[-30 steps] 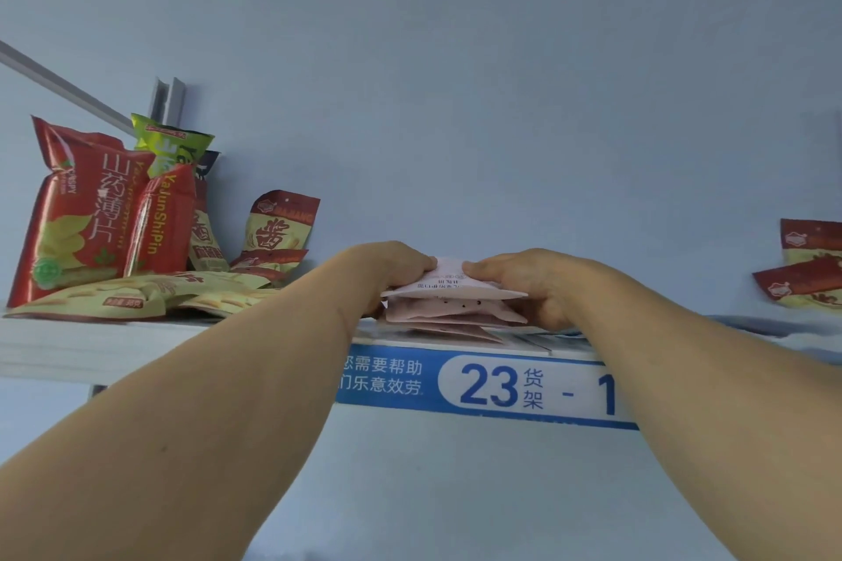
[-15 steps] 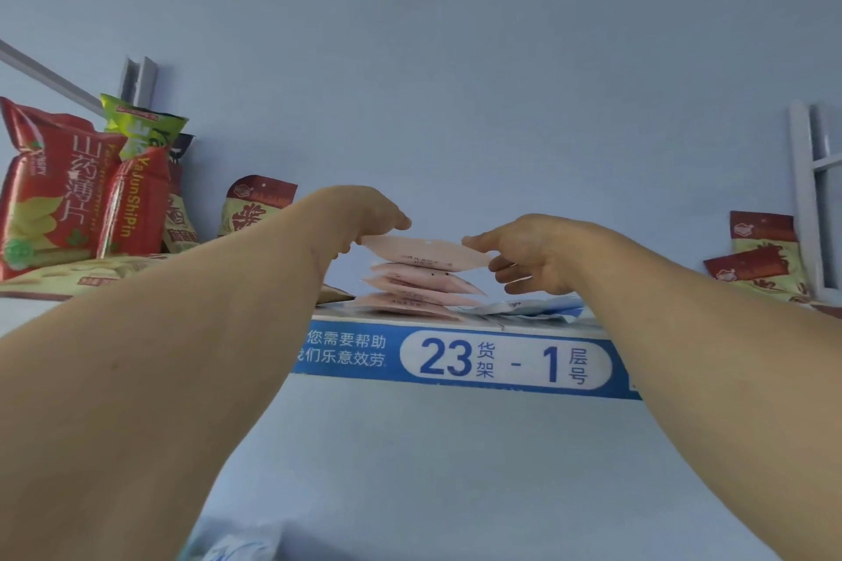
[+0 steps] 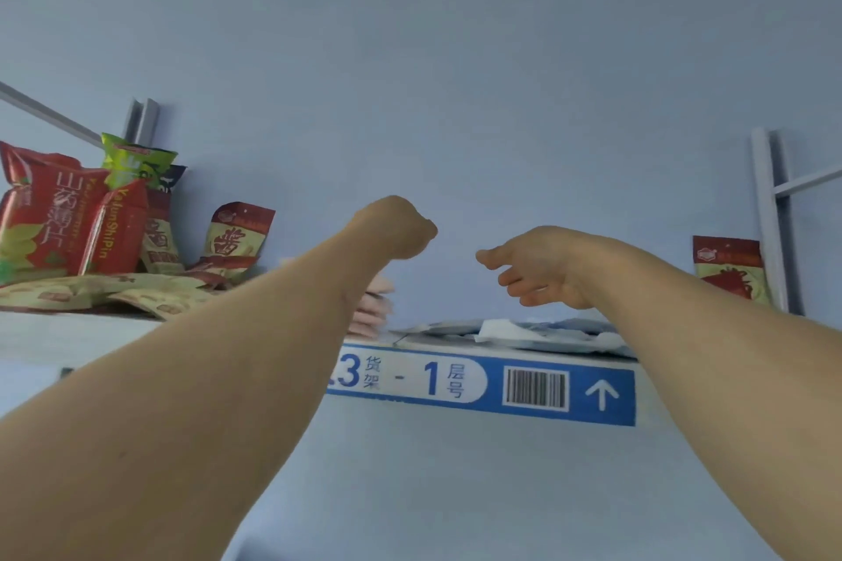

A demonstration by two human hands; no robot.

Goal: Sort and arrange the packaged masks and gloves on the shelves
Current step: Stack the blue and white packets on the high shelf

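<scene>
Reaching upward, both hands have let go of the pink packets they pinched half a second ago. Left hand (image 3: 394, 228) hovers with fingers curled and empty; right hand (image 3: 537, 269) hangs loosely spread. Pink mask packets (image 3: 371, 310) lie stacked on the shelf (image 3: 524, 344), mostly hidden behind the left forearm and blurred. White-blue packets (image 3: 501, 329) lie just beside them. Snack bags (image 3: 68, 223) stand far left.

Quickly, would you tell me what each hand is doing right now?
Left hand: fingers curled, apparently holding nothing.
Right hand: open, fingers relaxed, holding nothing.
</scene>
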